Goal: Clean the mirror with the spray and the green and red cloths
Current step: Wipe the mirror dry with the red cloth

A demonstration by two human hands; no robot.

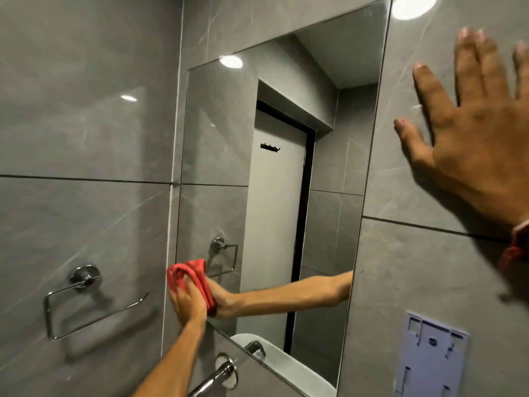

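Two hands: left (187,302) presses red cloth (189,277) on mirror (286,138); right (469,133) flat, empty, fingers spread on wall (415,267).

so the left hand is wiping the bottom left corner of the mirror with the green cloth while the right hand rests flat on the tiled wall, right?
Not quite: the head view shows the cloth is red, not green. The left hand presses the red cloth against the bottom left corner of the mirror, while the right hand rests flat on the tiled wall.

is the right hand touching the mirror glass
No, the right hand is spread flat on the grey wall tile beside the mirror, while the left hand presses the red cloth near its lower left corner.
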